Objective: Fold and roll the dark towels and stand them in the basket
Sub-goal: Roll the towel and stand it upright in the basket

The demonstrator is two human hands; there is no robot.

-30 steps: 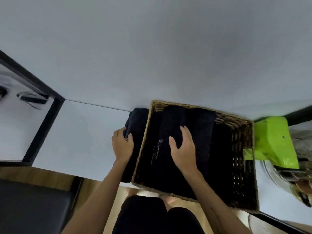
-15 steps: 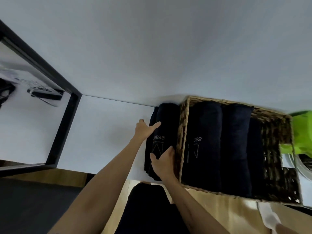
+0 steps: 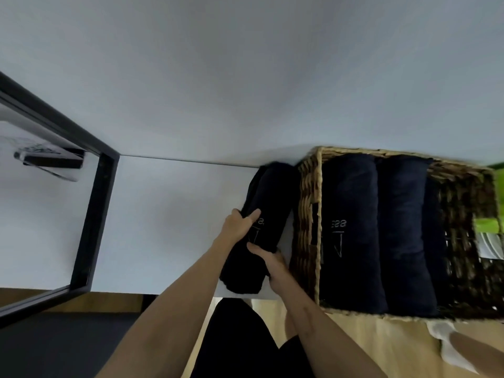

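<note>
Since the last frame my left hand has closed round the rolled towel on the white table, beside the basket; my right hand grips it lower. Two rolls fill the basket. Stitching reads perhaps "ess", blurred.

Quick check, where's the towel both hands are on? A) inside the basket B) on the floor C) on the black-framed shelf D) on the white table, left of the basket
D: both the left hand and right hand grip the rolled dark towel lying on the white table, just outside the wicker basket.
</note>
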